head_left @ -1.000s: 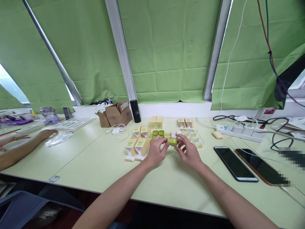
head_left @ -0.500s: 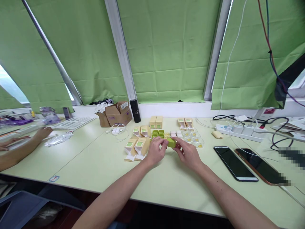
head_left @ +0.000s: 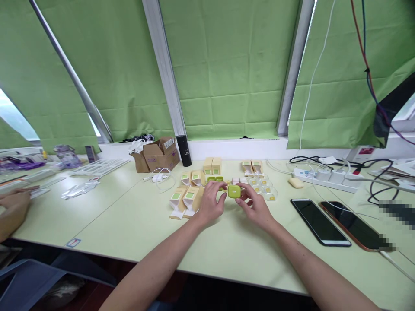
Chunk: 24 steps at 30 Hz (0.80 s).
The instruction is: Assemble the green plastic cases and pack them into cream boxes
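Observation:
A small green square case [head_left: 234,191] is held upright between both hands over the pale green table [head_left: 136,224], its flat face turned toward me. My left hand [head_left: 211,202] pinches its left side and my right hand [head_left: 256,204] grips its right side. Just behind the hands lie more green cases [head_left: 215,179], small pink pieces [head_left: 241,180] and clear blister shells with yellow inserts [head_left: 266,188]. Open tan cartons with green labels [head_left: 185,200] lie to the left of my left hand.
Two phones [head_left: 319,222] lie at the right, beside a power strip [head_left: 324,177] with chargers and cables. A brown cardboard box [head_left: 160,154] and a black bottle [head_left: 184,150] stand at the back. Another person's hand [head_left: 14,203] works at the far left.
The green case has been turned from lying flat to standing with its face toward me, and lifted slightly. The other person's hand at the left has drawn back toward the table edge.

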Tool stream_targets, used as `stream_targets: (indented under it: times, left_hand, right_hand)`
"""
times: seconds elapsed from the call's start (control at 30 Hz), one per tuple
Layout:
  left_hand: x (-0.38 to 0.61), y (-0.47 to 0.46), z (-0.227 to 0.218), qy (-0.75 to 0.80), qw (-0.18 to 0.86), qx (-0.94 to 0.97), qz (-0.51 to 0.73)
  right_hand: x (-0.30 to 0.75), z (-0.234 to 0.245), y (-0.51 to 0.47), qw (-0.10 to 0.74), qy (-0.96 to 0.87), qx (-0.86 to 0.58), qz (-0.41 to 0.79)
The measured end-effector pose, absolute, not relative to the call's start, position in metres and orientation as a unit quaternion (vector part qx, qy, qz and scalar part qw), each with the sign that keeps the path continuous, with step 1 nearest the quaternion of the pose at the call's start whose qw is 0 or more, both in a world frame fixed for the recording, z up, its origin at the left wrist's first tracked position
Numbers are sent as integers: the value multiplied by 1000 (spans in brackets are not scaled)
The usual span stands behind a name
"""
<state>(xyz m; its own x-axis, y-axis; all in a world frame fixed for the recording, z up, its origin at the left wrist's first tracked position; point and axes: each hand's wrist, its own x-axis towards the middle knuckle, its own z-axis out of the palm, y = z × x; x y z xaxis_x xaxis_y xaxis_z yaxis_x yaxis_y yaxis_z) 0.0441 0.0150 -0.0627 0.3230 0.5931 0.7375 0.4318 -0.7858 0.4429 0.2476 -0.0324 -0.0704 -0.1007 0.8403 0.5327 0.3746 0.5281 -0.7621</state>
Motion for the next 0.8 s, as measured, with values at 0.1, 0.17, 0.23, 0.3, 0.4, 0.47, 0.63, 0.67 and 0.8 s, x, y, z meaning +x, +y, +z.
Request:
stream_targets:
  times: [0.1,0.17,0.23,0.3,0.4,0.47,0.63,0.67,0.8]
  left_hand:
    - [43,14,-61,284,49,827,482]
    - [43,14,-60,267,26,834,482]
    - [42,15,-60,255,7,838,483]
    - [41,15,-60,247,-7,842,479]
    - [41,15,-60,235,-20,855,462]
    - [41,14,-60,233,-23,864,446]
    - [43,10,-61,233,-22,884,405]
    - [43,9,-61,231,-23,886,401]
    - [44,6,-60,226,-13,889,397]
  right_hand:
    - [247,-70,-31,523,-694,-431,244]
    - [247,-72,-30,528,-686,-431,255]
    - [247,-74,-28,529,-679,-430,273]
    - [248,-75,-26,530,-671,-425,297]
    - [248,-77,-25,530,-662,-416,328]
    - [248,-76,-25,527,-661,-411,340]
    - [247,-75,-26,521,-669,-408,339]
    - [247,-75,-27,521,-671,-408,335]
    - [246,-76,-27,522,-679,-408,316]
